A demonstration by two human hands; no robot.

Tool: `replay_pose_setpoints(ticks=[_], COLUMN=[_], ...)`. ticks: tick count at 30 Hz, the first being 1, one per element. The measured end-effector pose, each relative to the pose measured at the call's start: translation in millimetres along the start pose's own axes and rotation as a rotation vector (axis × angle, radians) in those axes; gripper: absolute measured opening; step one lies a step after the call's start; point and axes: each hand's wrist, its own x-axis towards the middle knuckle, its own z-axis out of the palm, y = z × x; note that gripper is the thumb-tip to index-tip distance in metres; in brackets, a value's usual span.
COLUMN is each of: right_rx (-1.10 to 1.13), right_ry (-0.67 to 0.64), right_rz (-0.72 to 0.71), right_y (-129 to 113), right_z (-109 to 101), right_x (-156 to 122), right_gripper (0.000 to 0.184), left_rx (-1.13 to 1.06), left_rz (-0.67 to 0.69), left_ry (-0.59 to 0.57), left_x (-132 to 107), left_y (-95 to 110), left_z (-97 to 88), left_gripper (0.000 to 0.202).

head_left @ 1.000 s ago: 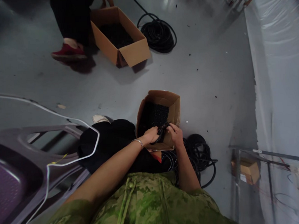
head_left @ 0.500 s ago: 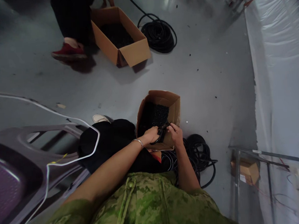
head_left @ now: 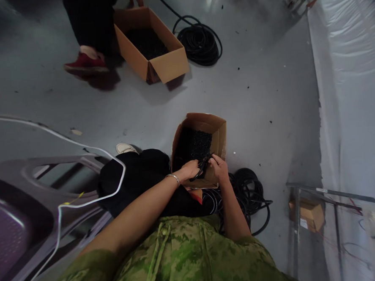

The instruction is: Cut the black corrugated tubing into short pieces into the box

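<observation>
My left hand (head_left: 189,170) and my right hand (head_left: 219,168) are close together over the near edge of an open cardboard box (head_left: 219,134) on the floor. Both are closed on a short piece of black cable (head_left: 202,166) held between them. The box holds a heap of small black pieces (head_left: 195,143). A silver bracelet sits on my left wrist. A loose coil of black cable (head_left: 249,192) lies on the floor just right of my right forearm.
Another person's leg and red shoe (head_left: 86,64) stand at the top left beside a second open cardboard box (head_left: 165,65) and a coil of black cable (head_left: 200,42). A grey plastic chair (head_left: 26,201) with a white cord is at left. A metal frame (head_left: 306,218) stands at right.
</observation>
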Motion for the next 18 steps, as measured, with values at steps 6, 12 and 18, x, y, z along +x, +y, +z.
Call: replay_pose_setpoints(ticks=[6, 12, 18], right_rx=[-0.084, -0.166, -0.235], right_ry=[0.008, -0.032, -0.107], right_rz=[-0.107, -0.175, -0.204], right_y=[0.5, -5.3, -11.0], right_z=[0.9, 0.0, -0.4], right_x=[-2.0, -2.8, 0.3], right_gripper=[0.033, 0.03, 0.028], left_rx=[0.022, 0.051, 0.048], left_rz=[-0.032, -0.045, -0.07], left_ry=[-0.018, 0.006, 0.025], left_x=[-3.4, -3.0, -2.8], left_y=[1.7, 1.2, 0.5], left_z=[-3.1, -1.8, -1.0], left_gripper=[0.039, 0.043, 0.036])
